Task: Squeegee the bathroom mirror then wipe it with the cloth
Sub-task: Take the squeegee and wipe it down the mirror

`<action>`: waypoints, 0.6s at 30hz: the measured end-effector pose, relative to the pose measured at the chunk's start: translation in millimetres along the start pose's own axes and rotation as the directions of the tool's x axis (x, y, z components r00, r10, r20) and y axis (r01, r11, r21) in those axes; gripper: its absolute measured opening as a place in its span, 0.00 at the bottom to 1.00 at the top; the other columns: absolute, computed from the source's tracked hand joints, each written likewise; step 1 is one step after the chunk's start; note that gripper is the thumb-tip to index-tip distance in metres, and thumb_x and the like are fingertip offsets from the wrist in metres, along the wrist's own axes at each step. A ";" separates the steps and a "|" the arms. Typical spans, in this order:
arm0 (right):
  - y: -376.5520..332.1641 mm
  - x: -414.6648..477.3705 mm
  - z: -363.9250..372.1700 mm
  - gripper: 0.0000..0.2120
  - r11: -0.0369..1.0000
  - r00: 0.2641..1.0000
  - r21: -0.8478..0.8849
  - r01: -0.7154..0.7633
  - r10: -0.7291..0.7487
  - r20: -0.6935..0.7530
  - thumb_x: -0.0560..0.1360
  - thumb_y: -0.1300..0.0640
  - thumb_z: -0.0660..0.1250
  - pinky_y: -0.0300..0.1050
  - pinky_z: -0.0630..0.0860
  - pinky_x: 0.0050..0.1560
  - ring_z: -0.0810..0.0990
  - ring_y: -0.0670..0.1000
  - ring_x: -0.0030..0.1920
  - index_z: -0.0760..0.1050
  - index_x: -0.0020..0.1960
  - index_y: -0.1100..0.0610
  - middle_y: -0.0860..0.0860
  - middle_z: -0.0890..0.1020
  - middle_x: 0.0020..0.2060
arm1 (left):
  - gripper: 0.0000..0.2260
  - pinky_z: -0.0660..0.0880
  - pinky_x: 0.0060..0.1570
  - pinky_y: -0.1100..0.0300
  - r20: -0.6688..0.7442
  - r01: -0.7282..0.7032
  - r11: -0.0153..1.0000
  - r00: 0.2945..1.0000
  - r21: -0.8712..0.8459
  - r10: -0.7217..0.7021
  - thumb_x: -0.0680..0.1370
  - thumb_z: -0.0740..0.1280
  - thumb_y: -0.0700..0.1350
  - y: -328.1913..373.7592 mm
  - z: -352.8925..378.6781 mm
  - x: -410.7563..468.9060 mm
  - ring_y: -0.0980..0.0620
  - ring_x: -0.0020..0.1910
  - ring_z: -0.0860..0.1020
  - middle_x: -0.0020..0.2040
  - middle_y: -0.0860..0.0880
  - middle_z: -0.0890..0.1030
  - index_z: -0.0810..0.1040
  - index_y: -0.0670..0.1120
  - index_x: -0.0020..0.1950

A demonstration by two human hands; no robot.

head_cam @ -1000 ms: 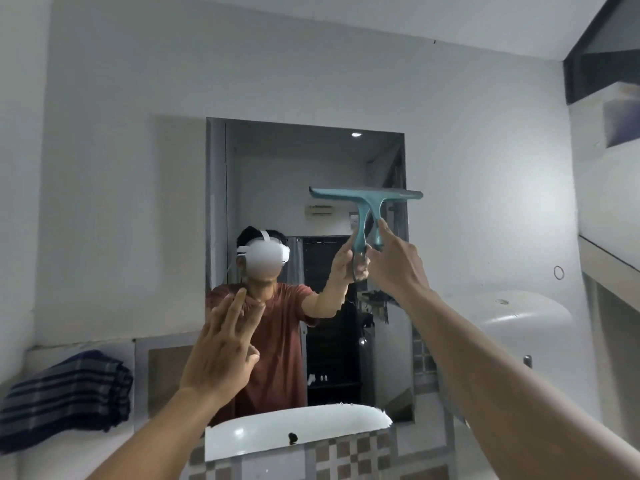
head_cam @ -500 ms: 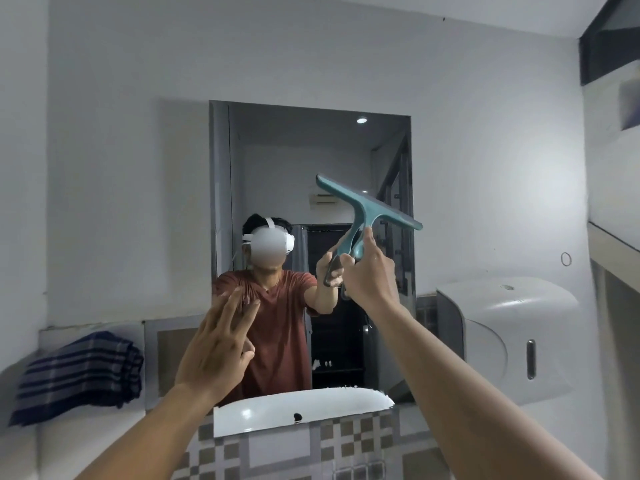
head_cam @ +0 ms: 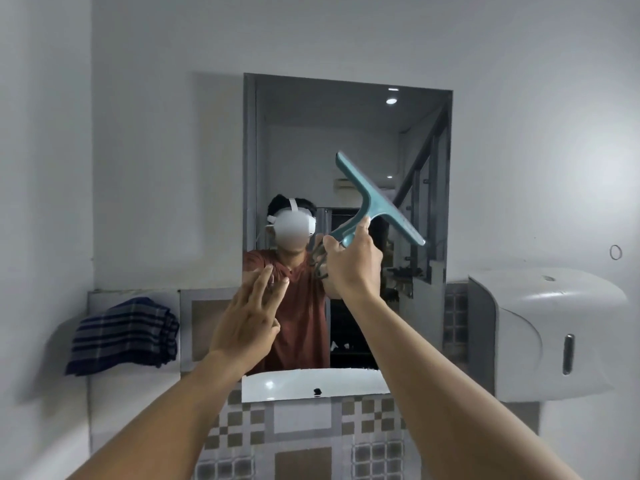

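The rectangular wall mirror (head_cam: 311, 143) hangs straight ahead and reflects a person in a red shirt. My right hand (head_cam: 349, 268) grips the handle of a teal squeegee (head_cam: 377, 199), whose blade tilts down to the right in front of the mirror's right half. Whether the blade touches the glass I cannot tell. My left hand (head_cam: 247, 317) is raised before the mirror's lower left, fingers spread, holding nothing. A folded blue striped cloth (head_cam: 123, 336) lies on the ledge at the left.
A white sink (head_cam: 298, 384) sits below the mirror over a checkered tile front (head_cam: 301, 441). A large white dispenser (head_cam: 550, 334) projects from the wall at the right. A white side wall stands close on the left.
The squeegee has tipped from level to a steep slant and come lower and leftward with my right hand. My left hand stays raised and open. The view has tilted down a little.
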State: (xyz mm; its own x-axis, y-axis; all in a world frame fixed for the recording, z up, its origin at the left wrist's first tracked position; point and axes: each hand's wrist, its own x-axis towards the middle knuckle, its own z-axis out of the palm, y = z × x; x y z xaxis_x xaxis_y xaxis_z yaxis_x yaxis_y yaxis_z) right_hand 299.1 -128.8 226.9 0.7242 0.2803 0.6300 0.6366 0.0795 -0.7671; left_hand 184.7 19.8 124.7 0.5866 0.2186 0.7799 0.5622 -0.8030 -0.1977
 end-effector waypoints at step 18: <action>16.8 -27.2 55.0 0.39 0.951 0.963 -0.158 0.265 -0.252 0.101 0.79 0.45 0.69 0.54 0.83 0.51 0.84 0.53 0.52 0.50 0.81 0.48 0.53 0.84 0.57 | 0.48 0.76 0.64 0.46 -0.049 -0.032 0.999 0.998 -0.029 0.030 0.67 0.81 0.49 -5.8 3.4 -2.4 0.38 0.75 0.68 0.76 0.38 0.67 0.56 0.45 0.79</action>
State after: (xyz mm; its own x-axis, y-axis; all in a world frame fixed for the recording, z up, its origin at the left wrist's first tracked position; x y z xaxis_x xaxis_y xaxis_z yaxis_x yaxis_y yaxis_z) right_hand 275.5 -82.5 190.2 0.5102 0.3460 0.7874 0.8395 -0.0013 -0.5434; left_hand 182.0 25.8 122.0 0.5738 0.1665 0.8019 0.5259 -0.8255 -0.2049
